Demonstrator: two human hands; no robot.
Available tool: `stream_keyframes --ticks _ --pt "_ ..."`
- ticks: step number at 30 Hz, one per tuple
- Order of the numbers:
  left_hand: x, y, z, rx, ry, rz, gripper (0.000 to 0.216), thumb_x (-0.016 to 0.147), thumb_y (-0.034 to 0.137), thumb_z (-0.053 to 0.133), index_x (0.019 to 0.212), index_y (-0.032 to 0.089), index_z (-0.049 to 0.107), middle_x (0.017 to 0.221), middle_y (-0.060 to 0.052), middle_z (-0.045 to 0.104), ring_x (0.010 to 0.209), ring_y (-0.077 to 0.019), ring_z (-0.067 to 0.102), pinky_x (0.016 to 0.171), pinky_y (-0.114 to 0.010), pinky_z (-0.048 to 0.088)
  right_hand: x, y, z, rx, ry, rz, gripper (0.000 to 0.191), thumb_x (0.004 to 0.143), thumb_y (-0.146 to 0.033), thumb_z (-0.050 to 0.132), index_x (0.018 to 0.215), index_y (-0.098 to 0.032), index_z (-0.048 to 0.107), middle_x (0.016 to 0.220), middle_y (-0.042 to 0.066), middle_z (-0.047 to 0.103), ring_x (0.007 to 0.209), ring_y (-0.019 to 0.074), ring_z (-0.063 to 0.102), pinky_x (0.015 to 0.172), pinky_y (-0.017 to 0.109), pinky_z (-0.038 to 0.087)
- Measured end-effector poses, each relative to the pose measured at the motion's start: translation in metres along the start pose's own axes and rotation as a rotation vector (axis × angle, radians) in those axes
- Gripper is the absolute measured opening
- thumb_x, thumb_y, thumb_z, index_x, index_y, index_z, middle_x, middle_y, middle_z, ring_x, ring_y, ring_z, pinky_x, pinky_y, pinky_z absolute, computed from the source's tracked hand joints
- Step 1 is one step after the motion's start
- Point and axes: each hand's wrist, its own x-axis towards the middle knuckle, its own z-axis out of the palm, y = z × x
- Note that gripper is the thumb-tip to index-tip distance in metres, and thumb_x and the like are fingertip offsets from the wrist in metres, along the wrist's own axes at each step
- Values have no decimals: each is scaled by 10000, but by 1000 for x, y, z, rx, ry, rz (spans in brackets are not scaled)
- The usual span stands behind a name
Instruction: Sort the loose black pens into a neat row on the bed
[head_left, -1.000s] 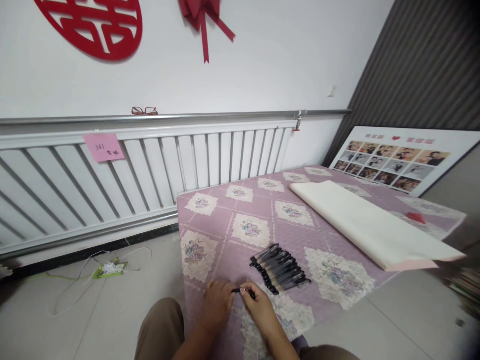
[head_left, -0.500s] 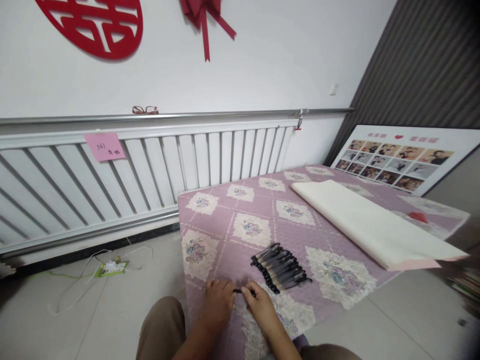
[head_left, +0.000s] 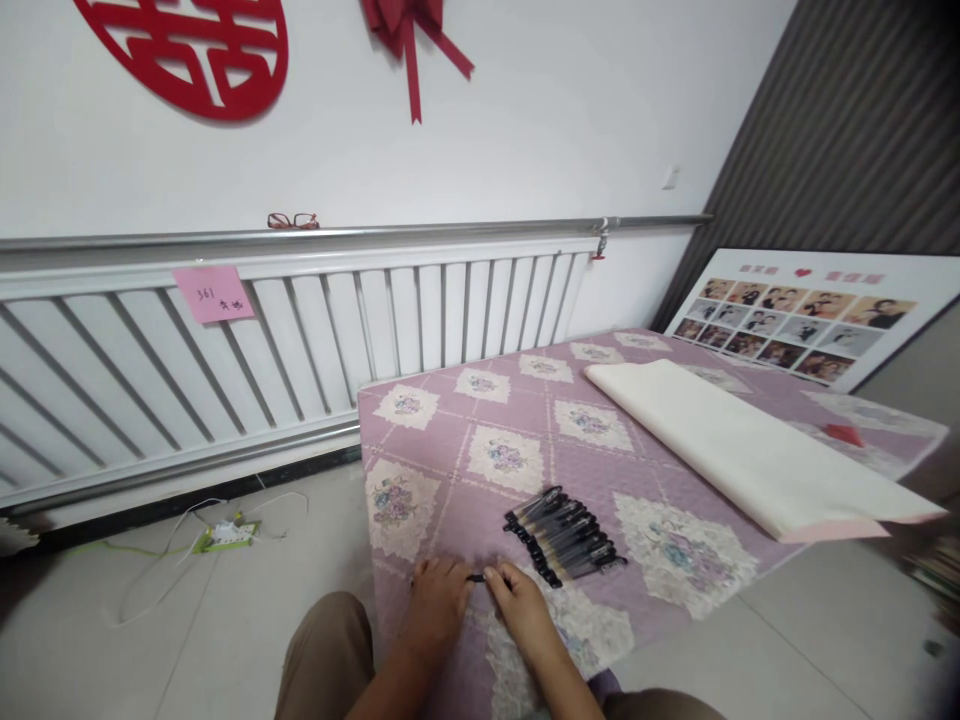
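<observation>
Between my two hands is a slim black pen (head_left: 477, 578), with only a short dark stretch of it showing. My left hand (head_left: 442, 598) is closed around one end, close to the cloth. The other end is pinched in the fingers of my right hand (head_left: 519, 602). Just beyond my right hand, a row of black pens (head_left: 566, 535) lies side by side on the table's purple flowered cloth (head_left: 442, 430). My fingers hide most of the held pen.
A folded cream sheet (head_left: 720, 440) with pink edges lies on the right of the table. Behind it leans a photo board (head_left: 802, 310). A white radiator (head_left: 420, 310) runs along the wall. On the floor at left sits a power strip (head_left: 226, 536) with cables.
My right hand's fingers have shifted slightly around the pen. Both hands stay in nearly the same place, and the row of pens is unchanged.
</observation>
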Motion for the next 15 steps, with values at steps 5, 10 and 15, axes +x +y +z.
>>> stream_keyframes --ticks 5,10,15 --pt "0 3 -4 -30 -8 -10 222 906 215 403 951 259 617 957 -10 635 945 -190 538 909 -371 312 -2 -1 -3 59 -65 72 240 711 -429 555 600 -219 521 469 -73 443 425 110 408 438 225 329" --pt "0 2 -3 -58 -2 -12 230 907 201 398 962 262 613 968 -5 633 957 -191 534 925 -382 297 -2 -3 -4 60 -31 42 175 666 -376 607 730 -214 591 542 -63 516 472 117 452 454 223 351" --pt "-1 2 -4 -64 3 5 222 906 196 409 971 277 606 972 11 629 954 -182 531 912 -369 301 0 -2 -1 12 -32 24 336 744 -458 534 525 -218 449 444 -75 397 437 113 400 453 231 333"
